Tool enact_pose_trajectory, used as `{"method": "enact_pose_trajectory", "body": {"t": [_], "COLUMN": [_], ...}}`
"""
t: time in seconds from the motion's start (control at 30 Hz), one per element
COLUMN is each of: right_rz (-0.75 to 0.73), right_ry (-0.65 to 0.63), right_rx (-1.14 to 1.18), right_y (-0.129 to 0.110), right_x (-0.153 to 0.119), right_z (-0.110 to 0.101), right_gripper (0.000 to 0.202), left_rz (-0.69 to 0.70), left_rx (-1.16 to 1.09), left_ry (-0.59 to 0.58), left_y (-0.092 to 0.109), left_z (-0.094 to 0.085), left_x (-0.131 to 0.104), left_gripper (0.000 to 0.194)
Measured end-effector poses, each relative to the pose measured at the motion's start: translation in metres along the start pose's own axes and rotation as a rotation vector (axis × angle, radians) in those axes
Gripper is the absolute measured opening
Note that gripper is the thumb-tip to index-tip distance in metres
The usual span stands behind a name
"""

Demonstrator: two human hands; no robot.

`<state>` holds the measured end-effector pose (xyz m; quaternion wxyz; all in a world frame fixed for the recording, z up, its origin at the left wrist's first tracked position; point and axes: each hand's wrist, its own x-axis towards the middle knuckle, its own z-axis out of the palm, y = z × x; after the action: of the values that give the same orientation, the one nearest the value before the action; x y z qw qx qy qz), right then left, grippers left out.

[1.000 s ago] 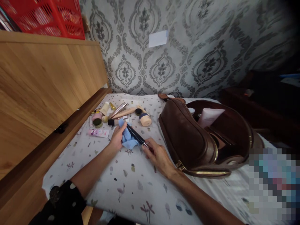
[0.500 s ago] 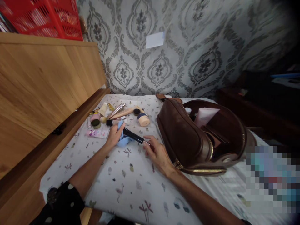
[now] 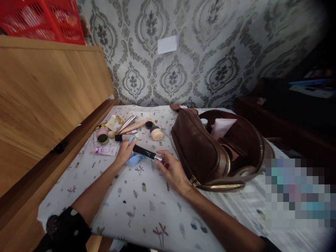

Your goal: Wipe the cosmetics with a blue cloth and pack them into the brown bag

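Note:
A slim black cosmetic tube (image 3: 144,152) with a silver end is held between my two hands, above the patterned sheet. My left hand (image 3: 123,153) is closed around a light blue cloth (image 3: 134,160) and the tube's left end, which the cloth partly hides. At the silver end, the thumb and fingers of my right hand (image 3: 173,172) pinch the tube. Just beyond my left hand lie a black-capped bottle (image 3: 123,137) and a pink-and-white tube (image 3: 104,150). Farther right stands a beige jar with a dark blue band (image 3: 156,133).
An open brown leather bag (image 3: 195,147) stands right of my hands, a pale pink tube (image 3: 222,127) sticking out of it. Several brushes (image 3: 135,126) and small cosmetics lie at the back left. A wooden cabinet (image 3: 52,87) borders the left, carrying a red basket (image 3: 42,21).
The whole view has shifted slightly, so things appear a little farther left. Both hands keep hold of the black tube, and more of its silver end shows now.

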<state>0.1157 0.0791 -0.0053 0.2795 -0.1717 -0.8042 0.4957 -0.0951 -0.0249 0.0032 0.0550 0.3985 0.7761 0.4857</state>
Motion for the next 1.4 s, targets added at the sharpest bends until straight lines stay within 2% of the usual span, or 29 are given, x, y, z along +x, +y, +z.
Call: {"method": "enact_pose_trajectory", "body": {"t": [0.17,0.3,0.37,0.47,0.53,0.63,0.73,0.93,1.13,1.4], "right_rz": [-0.003,0.026,0.042,0.057,0.053,0.028,0.017,0.04,0.046,0.092], "right_ry": [0.035,0.089,0.097,0.089,0.084,0.072,0.065,0.065,0.144,0.222], "right_rx": [0.025,0.043,0.066,0.088,0.079,0.061,0.066,0.136,0.267,0.455], "right_y": [0.002,0.004,0.004,0.004,0.003,0.002,0.002,0.0,0.003,0.002], "right_x": [-0.001,0.0,0.001,0.002,0.002,0.002,0.001,0.001,0.003,0.007], "right_z": [0.001,0.002,0.002,0.002,0.002,0.002,0.002,0.002,0.001,0.002], "right_gripper": [0.023,0.026,0.026,0.026,0.026,0.024,0.024,0.025,0.034,0.041], "left_rz": [-0.033,-0.028,0.042,0.271,0.442,0.685,0.818,0.686,0.591,0.547], "left_rx": [0.027,0.029,0.033,0.133,0.255,0.415,0.508,0.533,0.512,0.444], "left_ry": [0.039,0.128,0.188,0.227,0.175,-0.011,-0.187,-0.301,-0.385,-0.383], "left_y": [-0.003,-0.002,0.001,0.01,0.018,0.029,0.033,0.022,0.013,0.008], "left_z": [0.002,0.001,0.0,0.001,0.005,0.014,0.021,0.016,0.009,0.009], "left_x": [0.0,0.0,-0.002,-0.011,-0.019,-0.031,-0.035,-0.023,-0.016,-0.017], "left_gripper": [0.055,0.046,0.042,0.039,0.036,0.032,0.03,0.03,0.032,0.018]}}
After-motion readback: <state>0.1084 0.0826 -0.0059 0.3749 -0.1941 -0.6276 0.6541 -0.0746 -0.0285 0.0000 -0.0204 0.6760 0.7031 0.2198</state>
